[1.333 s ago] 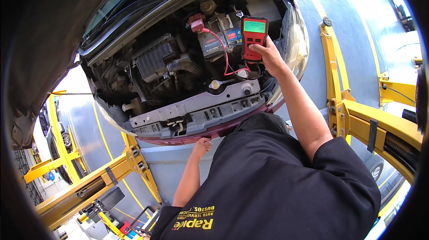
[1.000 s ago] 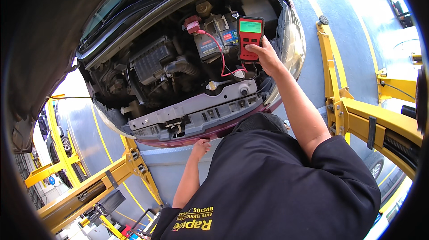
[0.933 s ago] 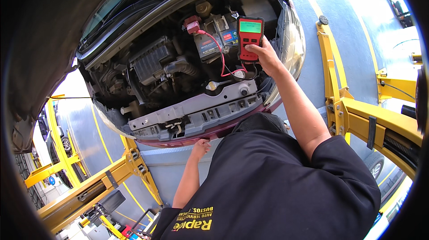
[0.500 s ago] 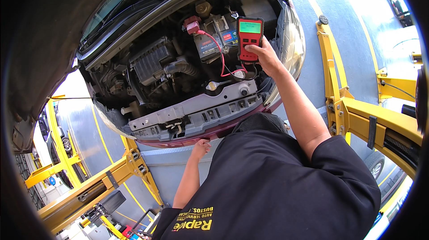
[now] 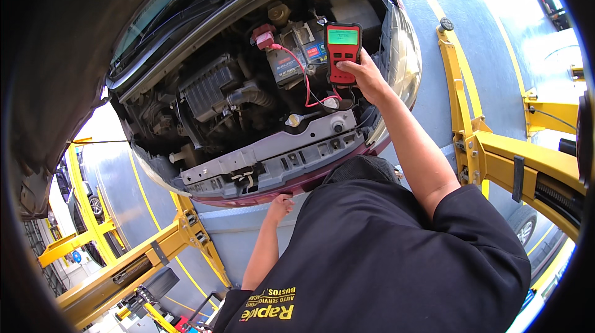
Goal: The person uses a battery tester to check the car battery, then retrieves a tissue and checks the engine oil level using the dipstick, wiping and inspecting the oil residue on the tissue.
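Observation:
My right hand (image 5: 370, 77) is wrapped round a red and black battery tester (image 5: 343, 54), its thumb resting by the buttons. The tester's green screen is lit. From its lower end a red cable (image 5: 307, 82) loops over to a red clamp (image 5: 264, 38) at the car battery (image 5: 287, 67). A black cable runs beside it, and its far end is largely hidden behind the tester. Down by the dark red front bumper (image 5: 260, 198), my left hand (image 5: 281, 208) hangs with curled fingers and nothing visible in them, close to the bumper's edge.
The raised hood (image 5: 68, 41) arches over the left side. Inside the bay are a black air filter housing (image 5: 211, 85) and a grey front crossmember (image 5: 266, 153). Yellow lift arms (image 5: 527, 162) stand to the right, with another lift arm (image 5: 124, 271) at lower left.
The tester and my right hand have shifted very slightly left with the view. My left hand stays by the bumper.

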Available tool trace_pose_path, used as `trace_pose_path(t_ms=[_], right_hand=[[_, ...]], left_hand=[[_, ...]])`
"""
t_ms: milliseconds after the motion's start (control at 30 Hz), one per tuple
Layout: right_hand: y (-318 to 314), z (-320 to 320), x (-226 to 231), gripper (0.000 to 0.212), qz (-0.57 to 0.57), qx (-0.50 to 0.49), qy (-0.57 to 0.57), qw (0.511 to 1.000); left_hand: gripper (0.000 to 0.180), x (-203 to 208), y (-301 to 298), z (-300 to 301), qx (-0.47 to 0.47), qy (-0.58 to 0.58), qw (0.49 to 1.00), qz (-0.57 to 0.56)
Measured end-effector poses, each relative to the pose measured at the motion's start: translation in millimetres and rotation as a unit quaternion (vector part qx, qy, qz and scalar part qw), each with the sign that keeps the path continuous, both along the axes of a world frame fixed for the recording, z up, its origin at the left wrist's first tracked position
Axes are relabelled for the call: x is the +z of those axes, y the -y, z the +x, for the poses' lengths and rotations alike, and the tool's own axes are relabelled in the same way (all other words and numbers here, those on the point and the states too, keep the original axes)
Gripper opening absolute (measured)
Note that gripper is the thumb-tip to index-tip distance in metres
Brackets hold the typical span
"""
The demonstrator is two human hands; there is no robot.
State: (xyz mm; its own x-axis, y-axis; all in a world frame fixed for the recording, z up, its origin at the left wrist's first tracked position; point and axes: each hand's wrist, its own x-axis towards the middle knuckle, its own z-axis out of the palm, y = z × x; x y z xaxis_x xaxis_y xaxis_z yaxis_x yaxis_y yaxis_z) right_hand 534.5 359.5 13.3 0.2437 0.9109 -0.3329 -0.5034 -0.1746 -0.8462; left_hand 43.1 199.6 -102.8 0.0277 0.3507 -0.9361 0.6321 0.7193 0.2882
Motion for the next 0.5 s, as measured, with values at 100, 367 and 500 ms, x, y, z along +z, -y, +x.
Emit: trace_pose_path(t_ms=[100, 367, 500], right_hand=[[-0.5, 2.0, 0.4, 0.049, 0.002, 0.000, 0.001, 1.000], [-0.9, 2.6, 2.3, 0.049, -0.008, -0.005, 0.004, 1.000], [-1.3, 2.7, 1.8, 0.048, -0.013, -0.010, 0.002, 1.000]], left_hand=[[0.036, 2.4, -2.6, 2.5, -0.007, -0.003, 1.000, 0.001], [0.035, 0.9, -3.0, 1.0, -0.026, -0.010, 1.000, 0.007], [0.034, 0.1, -2.6, 1.2, -0.023, -0.013, 1.000, 0.007]])
